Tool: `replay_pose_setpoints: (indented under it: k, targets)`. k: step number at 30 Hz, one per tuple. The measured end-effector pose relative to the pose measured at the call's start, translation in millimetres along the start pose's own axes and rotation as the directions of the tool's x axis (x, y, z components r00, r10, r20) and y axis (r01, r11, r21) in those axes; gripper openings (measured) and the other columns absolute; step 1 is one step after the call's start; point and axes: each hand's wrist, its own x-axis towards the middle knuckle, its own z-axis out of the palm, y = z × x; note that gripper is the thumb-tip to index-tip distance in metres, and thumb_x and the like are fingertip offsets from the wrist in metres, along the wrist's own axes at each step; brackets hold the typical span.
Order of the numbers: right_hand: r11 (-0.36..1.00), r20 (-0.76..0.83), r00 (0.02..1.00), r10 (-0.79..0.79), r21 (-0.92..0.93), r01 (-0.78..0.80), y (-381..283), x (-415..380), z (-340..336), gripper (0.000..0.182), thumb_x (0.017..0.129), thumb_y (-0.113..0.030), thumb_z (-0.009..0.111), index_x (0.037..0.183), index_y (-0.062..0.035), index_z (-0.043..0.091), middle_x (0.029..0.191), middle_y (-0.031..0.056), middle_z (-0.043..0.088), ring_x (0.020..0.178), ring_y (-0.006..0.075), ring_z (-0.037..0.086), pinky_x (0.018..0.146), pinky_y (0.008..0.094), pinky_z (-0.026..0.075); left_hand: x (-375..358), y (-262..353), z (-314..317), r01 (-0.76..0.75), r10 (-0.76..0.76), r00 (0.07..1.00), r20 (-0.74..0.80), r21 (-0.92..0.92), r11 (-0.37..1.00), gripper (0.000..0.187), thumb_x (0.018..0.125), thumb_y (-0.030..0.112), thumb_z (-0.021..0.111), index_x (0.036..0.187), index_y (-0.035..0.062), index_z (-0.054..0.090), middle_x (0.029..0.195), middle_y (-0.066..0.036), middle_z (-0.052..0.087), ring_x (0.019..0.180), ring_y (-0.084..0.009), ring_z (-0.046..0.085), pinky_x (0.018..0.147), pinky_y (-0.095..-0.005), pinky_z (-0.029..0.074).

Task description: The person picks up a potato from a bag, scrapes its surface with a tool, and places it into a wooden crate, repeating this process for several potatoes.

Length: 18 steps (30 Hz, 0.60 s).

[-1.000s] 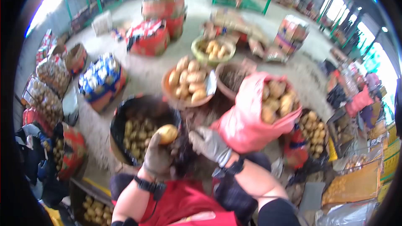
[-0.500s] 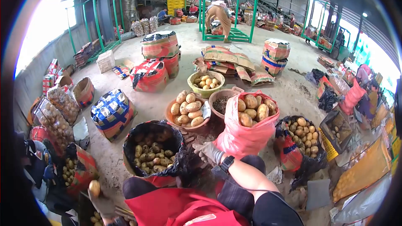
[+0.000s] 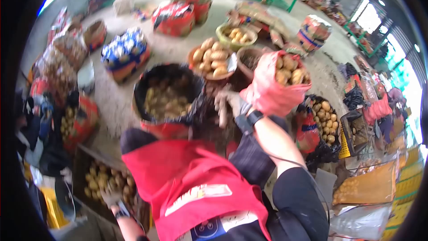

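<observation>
My left hand (image 3: 111, 196), in a grey glove, reaches down among the potatoes (image 3: 99, 179) in a dark crate (image 3: 81, 158) at my lower left. Its fingers are smeared by motion. My right hand (image 3: 232, 105), gloved as well, is open with nothing in it, its fingers stretched out just left of a pink sack (image 3: 272, 87) filled with large potatoes (image 3: 290, 69). Left of that hand stands a basket lined with black plastic (image 3: 194, 114), with smaller potatoes (image 3: 165, 100) inside. Beyond the hand is an orange basin (image 3: 195, 68) heaped with big potatoes (image 3: 211, 58).
A yellow-green basin (image 3: 252, 40) of potatoes and a brown tub (image 3: 245, 68) stand farther out. To the right is another black-lined basket (image 3: 322, 149) of potatoes. Covered baskets (image 3: 125, 56) and flattened cardboard (image 3: 263, 18) lie across the concrete floor. A person stoops at the far green frame.
My view has tilted down and turned. My left hand, which held a potato up beside the crate, is now down among the crate's potatoes. My right hand's fingers are spread wider.
</observation>
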Motion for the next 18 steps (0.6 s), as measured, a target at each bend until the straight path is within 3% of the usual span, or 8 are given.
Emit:
replay_pose_setpoints:
  k: [2, 4, 5, 6, 7, 9, 13, 18]
  targets:
    - [0.986, 0.168, 0.972, -0.165, -0.007, 0.168, -10, 7, 7, 0.02, 0.097, -0.025, 0.07, 0.092, -0.0061, 0.069, 0.078, 0.0075, 0.068, 0.067, 0.0171, 0.065, 0.056, 0.0276, 0.054, -8, 45, -128, -0.022, -0.005, 0.994, 0.106, 0.256, 0.967, 0.06, 0.107, 0.04, 0.038, 0.161, 0.0138, 0.044, 0.17, -0.004, 0.041, 0.159, -0.023, 0.03, 0.132, -0.0533, 0.014]
    - [0.935, 0.001, 0.935, -0.354, -0.016, 0.354, -30, -10, 38, 0.025, 0.101, -0.031, 0.069, 0.101, -0.0057, 0.068, 0.087, 0.0056, 0.069, 0.069, 0.0158, 0.065, 0.06, 0.0264, 0.056, 8, 91, -238, -0.039, -0.008, 0.99, 0.142, 0.326, 0.944, 0.06, 0.107, 0.035, 0.036, 0.163, 0.0129, 0.042, 0.172, -0.003, 0.037, 0.162, -0.0241, 0.024, 0.134, -0.053, 0.009]
    - [0.946, -0.074, 0.944, -0.323, -0.013, 0.323, -47, -26, 63, 0.03, 0.102, -0.034, 0.069, 0.11, -0.0051, 0.068, 0.093, 0.0054, 0.071, 0.076, 0.0159, 0.068, 0.065, 0.0276, 0.058, 27, 95, -250, -0.013, 0.078, 0.993, 0.092, -0.564, 0.826, 0.057, 0.109, 0.033, 0.036, 0.162, 0.0104, 0.041, 0.172, -0.006, 0.038, 0.159, -0.0253, 0.03, 0.133, -0.0497, 0.017]
    - [0.945, -0.051, 0.945, -0.323, 0.039, 0.325, -49, -25, 58, 0.035, 0.101, -0.034, 0.07, 0.119, -0.0044, 0.067, 0.1, 0.0052, 0.073, 0.082, 0.0158, 0.07, 0.068, 0.0283, 0.06, 45, 99, -261, -0.012, 0.069, 0.998, -0.009, -0.999, 0.043, 0.054, 0.112, 0.03, 0.036, 0.161, 0.008, 0.041, 0.171, -0.009, 0.038, 0.156, -0.0264, 0.035, 0.131, -0.0464, 0.024]
    - [0.958, 0.022, 0.96, -0.28, 0.07, 0.277, -52, -17, 48, 0.035, 0.099, -0.032, 0.073, 0.119, -0.0039, 0.069, 0.103, 0.0053, 0.074, 0.086, 0.0155, 0.071, 0.07, 0.0286, 0.061, 66, 106, -276, -0.063, -0.033, 0.998, -0.06, -0.634, -0.771, 0.052, 0.114, 0.028, 0.036, 0.16, 0.0056, 0.041, 0.17, -0.011, 0.039, 0.153, -0.0275, 0.04, 0.13, -0.0432, 0.031]
    - [0.925, -0.038, 0.927, -0.372, -0.098, 0.367, -67, -20, 58, 0.033, 0.097, -0.031, 0.075, 0.115, -0.004, 0.07, 0.102, 0.0042, 0.074, 0.084, 0.0144, 0.07, 0.069, 0.0272, 0.061, 81, 162, -360, 0.025, -0.005, 0.999, 0.04, -0.714, -0.7, 0.049, 0.116, 0.026, 0.038, 0.161, 0.0057, 0.039, 0.167, -0.013, 0.043, 0.144, -0.0266, 0.05, 0.121, -0.0376, 0.042]
    - [0.897, -0.146, 0.896, -0.419, 0.083, 0.433, -94, -14, 52, 0.026, 0.101, -0.029, 0.07, 0.112, -0.0056, 0.072, 0.098, 0.0019, 0.073, 0.076, 0.0096, 0.067, 0.066, 0.0225, 0.059, 196, 215, -352, -0.124, 0.468, 0.838, -0.279, -0.934, -0.334, 0.047, 0.114, 0.027, 0.049, 0.157, 0.0086, 0.047, 0.15, -0.009, 0.06, 0.126, -0.0216, 0.062, 0.105, -0.0339, 0.05]
    - [0.914, -0.194, 0.894, -0.403, -0.035, 0.405, -80, -4, 73, 0.047, 0.104, -0.038, 0.068, 0.132, -0.0008, 0.064, 0.105, 0.006, 0.07, 0.073, 0.0128, 0.063, 0.064, 0.0271, 0.052, 243, 413, -382, 0.172, 0.494, 0.85, 0.183, -0.983, 0.068, 0.051, 0.107, 0.027, 0.065, 0.153, 0.0095, 0.051, 0.132, -0.003, 0.068, 0.101, -0.0129, 0.067, 0.086, -0.0279, 0.054]
